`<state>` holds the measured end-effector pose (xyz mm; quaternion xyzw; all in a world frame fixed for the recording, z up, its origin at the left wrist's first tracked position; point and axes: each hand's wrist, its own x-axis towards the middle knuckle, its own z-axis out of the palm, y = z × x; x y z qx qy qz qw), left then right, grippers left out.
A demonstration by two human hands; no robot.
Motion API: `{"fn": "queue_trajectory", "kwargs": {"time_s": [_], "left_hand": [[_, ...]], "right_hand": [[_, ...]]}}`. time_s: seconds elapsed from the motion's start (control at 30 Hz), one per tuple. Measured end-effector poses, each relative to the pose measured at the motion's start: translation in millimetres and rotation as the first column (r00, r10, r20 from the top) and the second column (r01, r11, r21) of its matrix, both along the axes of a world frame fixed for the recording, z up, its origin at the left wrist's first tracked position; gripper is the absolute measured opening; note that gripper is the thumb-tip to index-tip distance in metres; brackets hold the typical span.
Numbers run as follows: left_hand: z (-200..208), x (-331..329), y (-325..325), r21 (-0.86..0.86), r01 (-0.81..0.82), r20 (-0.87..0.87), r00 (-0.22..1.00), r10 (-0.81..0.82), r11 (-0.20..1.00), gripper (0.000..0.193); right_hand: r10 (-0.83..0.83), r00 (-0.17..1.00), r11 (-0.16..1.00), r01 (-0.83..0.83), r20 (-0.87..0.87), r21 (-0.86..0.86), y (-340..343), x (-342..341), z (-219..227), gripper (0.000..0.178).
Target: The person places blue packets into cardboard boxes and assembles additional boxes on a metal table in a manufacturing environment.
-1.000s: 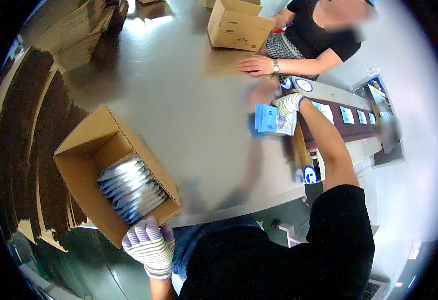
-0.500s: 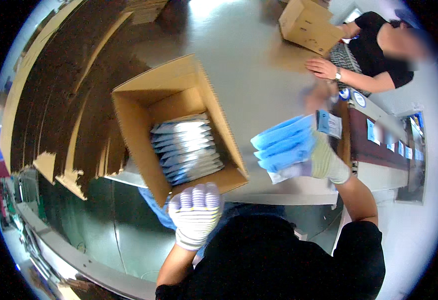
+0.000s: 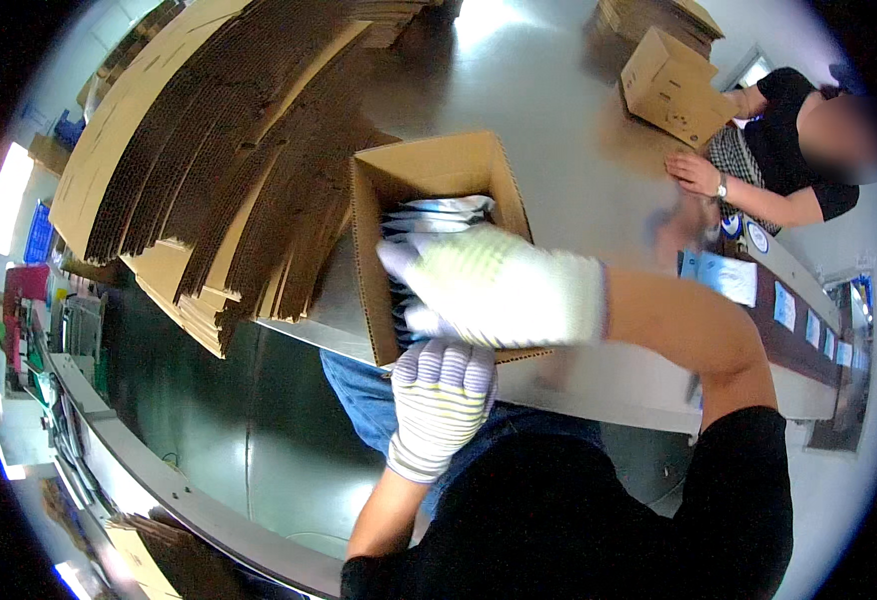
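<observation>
An open cardboard box (image 3: 434, 165) stands near the edge of the table, with a row of flat, shiny packets (image 3: 444, 212) inside. My left hand (image 3: 444, 395), in a striped glove, curls its fingers over the near rim of the box. Across the box's opening reaches my right hand (image 3: 504, 290), gloved too and blurred by motion, with its fingertips down among the packets. It covers most of the row, and whatever lies under its palm is hidden.
Flattened cardboard boxes (image 3: 199, 130) are stacked at the left. On the right, a dark belt (image 3: 762, 325) carries blue-and-white packets (image 3: 785, 306). Beyond the table a person (image 3: 789, 140) has one hand (image 3: 694, 172) on the table beside another cardboard box (image 3: 674, 85).
My right hand has swung left from beside the belt, where it held a fan of blue packets, to inside the box. My left hand stays at the rim.
</observation>
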<state>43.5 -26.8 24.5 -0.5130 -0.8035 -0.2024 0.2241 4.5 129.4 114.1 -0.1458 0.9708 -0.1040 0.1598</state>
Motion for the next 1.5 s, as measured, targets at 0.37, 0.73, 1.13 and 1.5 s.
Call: {"fn": "queue_trajectory", "kwargs": {"time_s": [0.37,0.73,1.13,1.5], "left_hand": [[17,-68,7,0.29,0.422,0.189,0.855,-0.483,0.859,0.029],[153,-122,-46,0.39,-0.565,-0.5,0.533,0.683,0.727,0.056],[166,-147,-65,0.377,-0.497,-0.428,0.654,0.623,0.781,0.025],[171,-98,-65,0.198,-0.298,-0.564,0.745,0.357,0.934,0.033]], "right_hand": [[-0.057,0.876,0.99,0.11,-0.479,0.084,-3,100,-60,0.043],[-0.411,0.724,0.772,0.6,-0.554,0.212,173,-126,-51,0.063],[-0.235,0.946,0.97,0.214,-0.223,-0.115,78,39,-143,0.055],[-0.327,0.871,0.937,0.247,-0.366,-0.247,87,55,-94,0.057]]}}
